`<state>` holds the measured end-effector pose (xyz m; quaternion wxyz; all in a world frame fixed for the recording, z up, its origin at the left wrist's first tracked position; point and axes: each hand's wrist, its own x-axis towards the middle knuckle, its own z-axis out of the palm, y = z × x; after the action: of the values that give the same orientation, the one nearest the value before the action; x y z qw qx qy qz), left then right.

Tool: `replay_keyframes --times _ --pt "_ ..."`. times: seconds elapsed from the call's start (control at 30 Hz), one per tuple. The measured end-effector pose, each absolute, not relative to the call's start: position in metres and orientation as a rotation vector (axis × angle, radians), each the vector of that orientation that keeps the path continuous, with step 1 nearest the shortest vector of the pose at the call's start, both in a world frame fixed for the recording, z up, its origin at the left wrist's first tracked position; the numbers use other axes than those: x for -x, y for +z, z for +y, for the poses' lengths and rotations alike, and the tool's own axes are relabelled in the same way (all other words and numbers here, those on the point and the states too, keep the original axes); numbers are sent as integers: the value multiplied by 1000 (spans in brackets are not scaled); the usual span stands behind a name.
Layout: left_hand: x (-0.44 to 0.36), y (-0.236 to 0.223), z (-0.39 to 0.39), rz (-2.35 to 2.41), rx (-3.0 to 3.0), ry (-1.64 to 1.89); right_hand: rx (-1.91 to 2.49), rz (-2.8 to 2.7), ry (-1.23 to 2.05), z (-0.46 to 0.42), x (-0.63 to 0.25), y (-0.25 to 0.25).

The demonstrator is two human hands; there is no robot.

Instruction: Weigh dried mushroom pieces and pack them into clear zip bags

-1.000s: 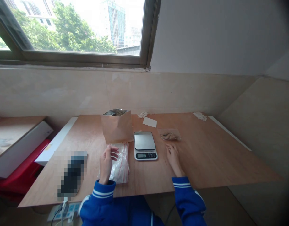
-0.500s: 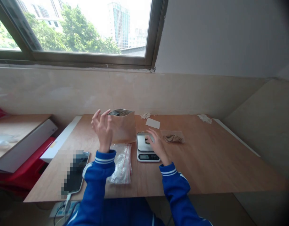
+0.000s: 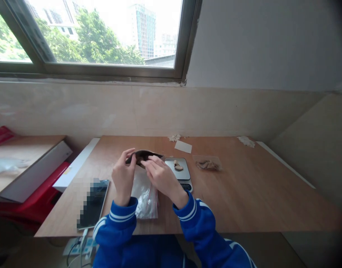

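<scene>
A brown paper bag [image 3: 145,153] is tipped toward me, so its dark mouth shows. My left hand [image 3: 123,178] grips the left side of its rim between thumb and fingers. My right hand [image 3: 160,175] has its fingers closed together on the near rim at the mouth. What is inside the bag is hidden. Just right of my hands, a small kitchen scale [image 3: 186,172] carries a pale brown piece [image 3: 178,166] on its metal plate. A stack of clear zip bags [image 3: 146,197] lies under my wrists.
A phone [image 3: 93,203] lies on its cable at the table's left front. A clear bag of brown pieces [image 3: 207,163] sits right of the scale. A white card [image 3: 183,146] and pale scraps [image 3: 245,140] lie near the wall. A lower bench [image 3: 26,149] stands left.
My left hand came down from the air onto the bag's rim. My right hand left the scale for the bag's mouth. The bag has tipped toward me, and a piece now lies on the scale.
</scene>
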<state>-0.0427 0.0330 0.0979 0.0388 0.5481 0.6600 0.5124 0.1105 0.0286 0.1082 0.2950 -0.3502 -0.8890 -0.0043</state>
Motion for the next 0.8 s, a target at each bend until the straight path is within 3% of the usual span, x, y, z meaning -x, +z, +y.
replay_keyframes --times 0.33,0.57,0.8 --pt "45 77 -1 1969 -1640 1551 1672 -2562 240 24 -82 130" --pt "43 76 -1 1952 -1602 1600 1617 -2653 240 73 -41 93" --pt "37 76 4 1924 -1517 1649 1478 -2634 245 74 -58 72"
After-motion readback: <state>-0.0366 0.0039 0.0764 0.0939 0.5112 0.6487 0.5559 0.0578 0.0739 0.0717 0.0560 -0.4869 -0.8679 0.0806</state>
